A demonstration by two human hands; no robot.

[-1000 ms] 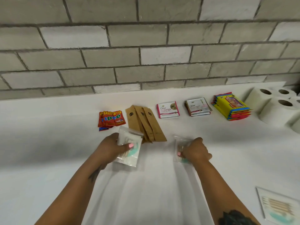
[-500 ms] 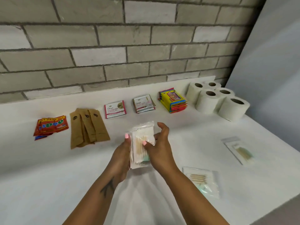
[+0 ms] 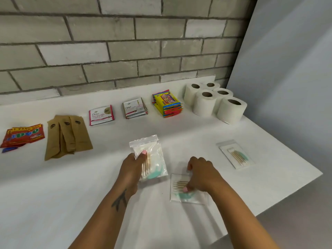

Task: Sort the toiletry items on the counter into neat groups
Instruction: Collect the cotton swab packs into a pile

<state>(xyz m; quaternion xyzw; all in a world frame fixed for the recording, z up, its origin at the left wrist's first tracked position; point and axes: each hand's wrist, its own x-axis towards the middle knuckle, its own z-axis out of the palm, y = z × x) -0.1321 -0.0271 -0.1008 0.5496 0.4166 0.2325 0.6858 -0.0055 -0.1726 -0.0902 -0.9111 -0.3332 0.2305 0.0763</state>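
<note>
From the head view, the white surface (image 3: 53, 203) ends at a brick wall behind and at an angled edge on the right, with wide bare room in front of the sorted row: red sachets (image 3: 22, 136), brown sleeves (image 3: 68, 135), two Dove stacks (image 3: 101, 115), a yellow stack (image 3: 168, 103) and paper rolls (image 3: 215, 103). One bag (image 3: 237, 155) lies near the right edge, well apart from the hands. Half a second ago both hands held one bag together; now they have parted. The left hand (image 3: 133, 168) grips the bag stack (image 3: 152, 159), thumb on top, in the middle of the surface. The right hand (image 3: 203, 175) has dropped onto a second bag (image 3: 181, 191) lying flat just beside, fingers curled, thumb pressing its near side. Both forearms reach forward from the bottom edge.
</note>
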